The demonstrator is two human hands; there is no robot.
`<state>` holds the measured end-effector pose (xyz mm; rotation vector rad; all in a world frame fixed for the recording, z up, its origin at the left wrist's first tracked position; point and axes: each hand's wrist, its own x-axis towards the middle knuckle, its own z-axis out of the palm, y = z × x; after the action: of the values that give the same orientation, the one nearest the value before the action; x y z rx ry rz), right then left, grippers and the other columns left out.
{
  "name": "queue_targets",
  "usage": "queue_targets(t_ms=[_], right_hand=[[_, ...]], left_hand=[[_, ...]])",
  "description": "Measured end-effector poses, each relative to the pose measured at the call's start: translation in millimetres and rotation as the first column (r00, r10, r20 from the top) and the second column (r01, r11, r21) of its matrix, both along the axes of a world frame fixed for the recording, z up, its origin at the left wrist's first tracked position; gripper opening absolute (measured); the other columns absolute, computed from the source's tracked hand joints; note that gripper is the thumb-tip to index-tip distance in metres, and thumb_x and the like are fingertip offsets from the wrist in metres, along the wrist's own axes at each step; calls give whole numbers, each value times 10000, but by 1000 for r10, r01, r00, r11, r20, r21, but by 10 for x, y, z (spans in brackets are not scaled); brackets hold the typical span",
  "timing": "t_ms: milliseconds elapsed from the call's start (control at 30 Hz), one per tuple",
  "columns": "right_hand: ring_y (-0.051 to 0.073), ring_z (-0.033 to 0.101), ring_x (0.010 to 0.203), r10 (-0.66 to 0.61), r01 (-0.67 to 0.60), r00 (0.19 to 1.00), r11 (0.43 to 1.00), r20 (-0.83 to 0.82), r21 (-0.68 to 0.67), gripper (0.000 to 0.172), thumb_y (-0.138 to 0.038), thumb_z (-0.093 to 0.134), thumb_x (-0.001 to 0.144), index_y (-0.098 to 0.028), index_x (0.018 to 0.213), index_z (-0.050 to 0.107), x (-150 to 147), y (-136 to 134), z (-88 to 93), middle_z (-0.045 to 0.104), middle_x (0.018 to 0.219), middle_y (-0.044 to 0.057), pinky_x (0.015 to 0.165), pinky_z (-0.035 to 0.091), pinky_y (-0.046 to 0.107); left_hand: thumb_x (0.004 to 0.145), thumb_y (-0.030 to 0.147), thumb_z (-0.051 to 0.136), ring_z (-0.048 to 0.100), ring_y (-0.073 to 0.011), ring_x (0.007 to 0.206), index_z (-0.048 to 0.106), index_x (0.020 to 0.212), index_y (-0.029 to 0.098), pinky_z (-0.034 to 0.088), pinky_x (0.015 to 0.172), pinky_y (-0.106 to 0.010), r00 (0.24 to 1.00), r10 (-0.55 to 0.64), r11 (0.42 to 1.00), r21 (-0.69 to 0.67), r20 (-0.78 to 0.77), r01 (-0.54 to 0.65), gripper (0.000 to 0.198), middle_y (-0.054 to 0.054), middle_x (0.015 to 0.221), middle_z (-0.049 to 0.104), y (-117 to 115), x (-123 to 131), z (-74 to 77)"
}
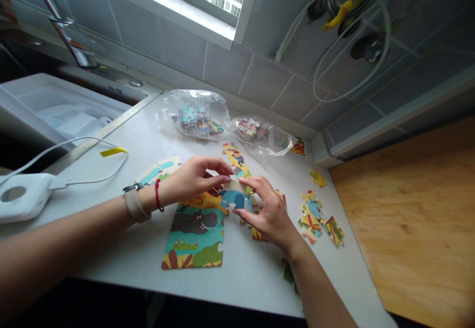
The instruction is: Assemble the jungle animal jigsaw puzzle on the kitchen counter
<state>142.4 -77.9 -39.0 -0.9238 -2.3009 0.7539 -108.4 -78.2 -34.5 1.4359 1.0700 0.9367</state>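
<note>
A: Big stuff first?
B: White counter (122, 249) fills lower left and centre. Wooden surface (415, 219) at right. Sink (111, 127) at upper left, under the window.
A: Hands?
B: Left hand (193, 179) comes in from the left edge, with a watch band and red string at the wrist. Right hand (269, 211) comes up from the bottom edge. They meet just below frame centre.
A: On the counter?
B: Joined puzzle section (195, 239), hippo picture, lies flat at lower centre. Two clear bags (196, 115) of pieces sit above centre by the tiled wall. White device (22, 197) with a cable at the left edge. Loose pieces (315, 216) cluster right of the right hand, apart from it.
A: Grip?
B: Both hands pinch one puzzle piece (234, 197) with a blue shape on it. Left fingertips press together on its upper edge. Right thumb and forefinger pinch its right side.
A: Where is it?
B: Just below frame centre, at the joined section's top right corner. Touching it or just above, cannot tell.
</note>
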Motion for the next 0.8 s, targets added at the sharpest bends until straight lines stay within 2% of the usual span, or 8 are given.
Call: queue_targets(t_ms=[133, 267, 433, 533, 600, 667, 733, 800], right_hand=[[265, 599, 1280, -44, 45, 999, 999, 32, -13, 591, -211, 843, 816, -291, 1343, 586, 6, 11, 24, 624, 1320, 81, 1105, 507, 443], [261, 613, 1256, -134, 133, 990, 991, 34, 24, 580, -257, 851, 814, -289, 1335, 598, 44, 93, 122, 638, 1301, 72, 1097, 507, 435], [253, 600, 1256, -295, 283, 955, 935, 24, 215, 568, -226, 825, 831, -298, 1349, 603, 184, 295, 461, 646, 1307, 63, 1081, 503, 421], [269, 613, 1238, -398, 375, 916, 887, 37, 269, 568, -289, 843, 816, -284, 1336, 615, 419, 431, 705, 651, 1308, 79, 1065, 504, 437], [273, 629, 1206, -442, 416, 895, 873, 55, 254, 571, -325, 856, 794, -263, 1313, 625, 667, 495, 808, 662, 1298, 89, 1039, 512, 437], [267, 653, 1132, -473, 450, 874, 875, 111, 181, 568, -344, 868, 756, -229, 1265, 644, 960, 513, 825, 682, 1257, 99, 1005, 519, 432], [261, 672, 1059, -522, 522, 835, 851, 173, 50, 592, -359, 866, 724, -200, 1245, 635, 1243, 477, 756, 718, 1159, 95, 922, 541, 410], [265, 683, 1012, -574, 598, 783, 800, 239, -38, 597, -338, 862, 682, -182, 1212, 635, 1465, 394, 636, 735, 1069, 88, 850, 551, 390]], left_hand=[[969, 543, 600, 754, -179, 755, 742, 1071, 163, 652, 689, -291, 998, -6, 999, 47, -60, 9, 418, -61, 898, 781, -28, -15, 2], [1030, 547, 487, 756, -202, 832, 761, 1101, 183, 605, 700, -282, 948, 91, 947, 320, -303, 11, 460, -80, 966, 801, -40, -54, -15], [1031, 528, 489, 745, -207, 875, 779, 1099, 214, 596, 782, -294, 925, 102, 883, 462, -366, 85, 432, -83, 1033, 794, -12, -66, -52], [1029, 505, 501, 738, -216, 885, 786, 1066, 220, 592, 820, -310, 920, 83, 857, 498, -384, 131, 405, -86, 1032, 789, 10, -69, -75], [1033, 487, 498, 738, -221, 887, 785, 1058, 217, 587, 826, -318, 915, 69, 843, 513, -397, 159, 394, -86, 1029, 788, 20, -74, -88], [1039, 475, 484, 737, -225, 885, 783, 1050, 214, 582, 826, -328, 911, 62, 834, 522, -408, 178, 397, -87, 1020, 787, 28, -77, -94], [1042, 466, 471, 730, -226, 873, 781, 1041, 211, 578, 820, -335, 904, 57, 828, 527, -423, 194, 402, -89, 1008, 784, 39, -78, -93], [1050, 460, 454, 720, -224, 876, 778, 1035, 207, 576, 835, -344, 895, 45, 822, 525, -444, 219, 412, -92, 1004, 778, 53, -80, -92]])
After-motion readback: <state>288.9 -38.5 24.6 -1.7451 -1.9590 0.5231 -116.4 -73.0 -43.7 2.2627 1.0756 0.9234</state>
